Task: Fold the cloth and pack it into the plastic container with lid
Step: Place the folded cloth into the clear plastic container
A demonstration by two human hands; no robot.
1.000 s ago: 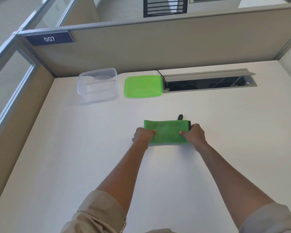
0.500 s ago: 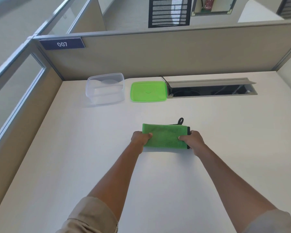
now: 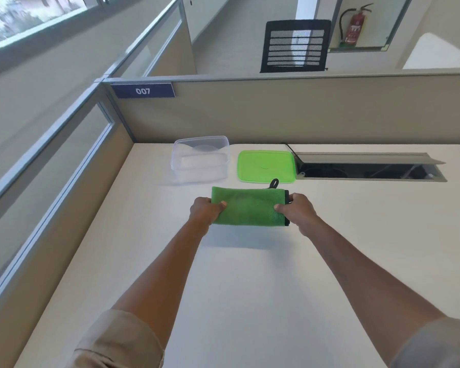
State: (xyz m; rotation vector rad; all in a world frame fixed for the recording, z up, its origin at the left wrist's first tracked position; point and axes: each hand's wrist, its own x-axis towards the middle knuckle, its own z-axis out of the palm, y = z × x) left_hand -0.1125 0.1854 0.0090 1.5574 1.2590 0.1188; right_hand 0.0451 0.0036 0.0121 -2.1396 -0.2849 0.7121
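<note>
A folded green cloth (image 3: pixel 248 205) with a black edge and a black hanging loop is held above the white desk; its shadow lies on the desk below it. My left hand (image 3: pixel 204 209) grips its left end and my right hand (image 3: pixel 299 207) grips its right end. Behind the cloth stands the clear plastic container (image 3: pixel 200 159), open and with nothing in it. The green lid (image 3: pixel 266 166) lies flat to the right of the container, apart from it.
An open cable hatch (image 3: pixel 369 170) is sunk into the white desk (image 3: pixel 250 282) right of the lid. Beige partition walls (image 3: pixel 303 110) close the desk at the back and left. A black chair stands beyond the partition.
Both hands have lifted the folded cloth off the desk and carried it away from me toward the container and lid. The camera has tilted upward.
</note>
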